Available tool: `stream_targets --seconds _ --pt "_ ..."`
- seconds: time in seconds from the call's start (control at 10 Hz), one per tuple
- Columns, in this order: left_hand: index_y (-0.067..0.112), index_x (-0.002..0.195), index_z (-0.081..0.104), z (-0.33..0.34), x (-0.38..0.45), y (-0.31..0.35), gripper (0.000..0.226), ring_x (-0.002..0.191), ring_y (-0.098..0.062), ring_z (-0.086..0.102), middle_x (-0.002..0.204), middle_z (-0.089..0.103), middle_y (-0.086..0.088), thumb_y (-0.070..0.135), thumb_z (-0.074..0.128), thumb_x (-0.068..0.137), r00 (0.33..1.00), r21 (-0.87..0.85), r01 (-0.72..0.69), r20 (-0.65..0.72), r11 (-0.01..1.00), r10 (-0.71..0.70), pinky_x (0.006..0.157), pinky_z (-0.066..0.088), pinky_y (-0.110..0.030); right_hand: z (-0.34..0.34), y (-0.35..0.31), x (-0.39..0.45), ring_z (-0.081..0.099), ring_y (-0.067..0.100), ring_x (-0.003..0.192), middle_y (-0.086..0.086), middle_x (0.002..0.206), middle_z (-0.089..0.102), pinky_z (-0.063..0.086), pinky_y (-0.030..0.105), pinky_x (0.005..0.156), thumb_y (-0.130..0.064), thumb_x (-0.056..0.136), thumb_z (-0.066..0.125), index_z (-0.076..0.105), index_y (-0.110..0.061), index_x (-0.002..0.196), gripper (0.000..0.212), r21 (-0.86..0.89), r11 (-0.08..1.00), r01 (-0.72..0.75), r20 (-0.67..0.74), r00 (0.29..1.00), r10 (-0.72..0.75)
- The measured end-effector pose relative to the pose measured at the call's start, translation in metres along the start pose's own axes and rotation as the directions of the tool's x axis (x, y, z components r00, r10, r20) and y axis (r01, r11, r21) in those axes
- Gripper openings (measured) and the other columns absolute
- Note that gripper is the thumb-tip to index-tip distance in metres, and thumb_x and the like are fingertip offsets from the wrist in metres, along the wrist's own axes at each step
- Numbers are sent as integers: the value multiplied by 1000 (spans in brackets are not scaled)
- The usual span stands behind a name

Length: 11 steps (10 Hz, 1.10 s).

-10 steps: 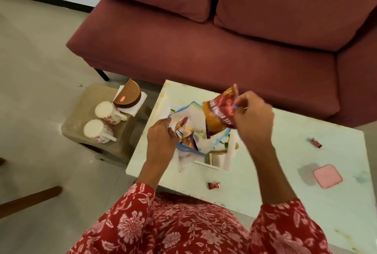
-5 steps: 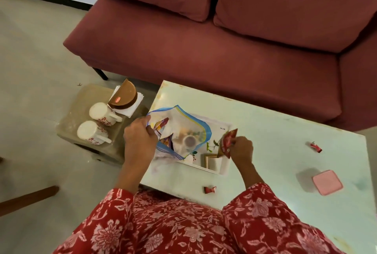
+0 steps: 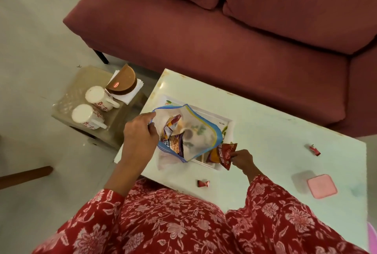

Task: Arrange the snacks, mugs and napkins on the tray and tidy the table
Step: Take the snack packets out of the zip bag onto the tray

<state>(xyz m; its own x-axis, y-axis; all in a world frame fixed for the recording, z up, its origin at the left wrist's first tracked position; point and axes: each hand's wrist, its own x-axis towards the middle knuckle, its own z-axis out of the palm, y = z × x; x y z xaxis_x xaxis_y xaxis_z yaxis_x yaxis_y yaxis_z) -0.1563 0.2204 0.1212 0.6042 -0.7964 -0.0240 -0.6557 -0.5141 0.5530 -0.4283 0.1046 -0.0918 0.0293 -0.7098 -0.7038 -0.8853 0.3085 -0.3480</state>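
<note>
A white tray (image 3: pixel 228 121) lies on the pale table (image 3: pixel 275 141). Over it my left hand (image 3: pixel 139 135) grips the left edge of a clear zip bag (image 3: pixel 199 131) with a blue rim, which holds snack packets (image 3: pixel 172 137). My right hand (image 3: pixel 241 158) pinches a red and orange snack packet (image 3: pixel 222 154) at the tray's near right corner. Two white mugs with red flowers (image 3: pixel 95 95) (image 3: pixel 85 115) stand on a low side stool, beside white napkins (image 3: pixel 130 93) under a brown half-round box (image 3: pixel 122 79).
Two small red sweets lie loose on the table, one near its front edge (image 3: pixel 203 183) and one to the right (image 3: pixel 314 149). A pink square lid (image 3: pixel 322 186) sits at the right. A maroon sofa (image 3: pixel 224 35) stands close behind the table.
My right hand has lowered the red packet from above the bag down to the tray's near right corner. My left hand has shifted left, pulling the bag's mouth wider.
</note>
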Motion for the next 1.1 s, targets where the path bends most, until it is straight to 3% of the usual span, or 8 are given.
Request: stream_targets --seconds 0.2,0.3,0.4,0.5,0.6,0.7,0.9,1.1 --pt "-1 115 61 4 -3 7 35 91 -35 65 112 67 -20 -5 49 82 997 -41 -31 68 999 34 84 51 -37 -9 -16 -6 58 27 75 18 81 60 48 34 67 -17 78 66 60 -4 74 15 368 911 -186 -144 957 254" --pt "0 118 60 5 -3 10 36 94 -35 66 115 66 -20 -3 49 84 993 -42 -30 117 999 34 88 51 -39 -37 -62 -42 67 29 82 12 95 70 55 38 82 -21 81 62 65 -9 98 21 583 810 61 -385 899 209" --pt "-1 118 59 6 -3 13 36 101 -34 64 116 66 -20 -4 48 83 986 -31 -43 159 999 48 91 49 -39 -55 -113 -107 65 21 66 4 78 69 54 35 67 -20 83 61 66 -15 80 7 633 678 373 -537 842 38" --pt "0 118 59 4 -5 17 37 102 -34 63 115 66 -20 -4 49 82 979 -36 -46 195 998 52 91 48 -39 -44 -148 -147 60 16 54 3 62 64 51 28 55 -15 83 62 64 -13 67 16 684 639 352 -313 933 -178" --pt "1 119 59 2 -10 24 41 101 -34 63 114 66 -21 -6 49 80 970 -56 -59 234 997 71 90 49 -39 -14 -172 -138 56 18 57 8 66 58 52 23 51 -14 85 63 60 -8 70 16 760 650 0 140 976 -164" --pt "2 117 60 -1 -18 30 39 99 -34 64 113 67 -20 -5 50 80 962 -73 -93 252 993 109 89 50 -39 20 -183 -103 50 19 47 11 65 50 44 27 45 -20 78 72 56 -3 80 24 724 656 -214 292 956 -10" --pt "5 108 67 -8 -34 33 36 93 -32 67 104 71 -17 -8 50 78 956 -115 -172 219 978 194 81 52 -37 60 -167 -66 64 30 86 17 102 63 55 35 60 -25 73 73 56 2 115 52 715 657 -237 256 964 69" --pt "6 111 66 -11 -35 28 36 98 -28 66 110 70 -14 -6 50 81 965 -141 -163 184 977 187 85 50 -32 49 -170 -92 49 20 58 10 75 48 44 32 53 5 79 63 47 -2 94 23 688 672 -274 249 959 137"
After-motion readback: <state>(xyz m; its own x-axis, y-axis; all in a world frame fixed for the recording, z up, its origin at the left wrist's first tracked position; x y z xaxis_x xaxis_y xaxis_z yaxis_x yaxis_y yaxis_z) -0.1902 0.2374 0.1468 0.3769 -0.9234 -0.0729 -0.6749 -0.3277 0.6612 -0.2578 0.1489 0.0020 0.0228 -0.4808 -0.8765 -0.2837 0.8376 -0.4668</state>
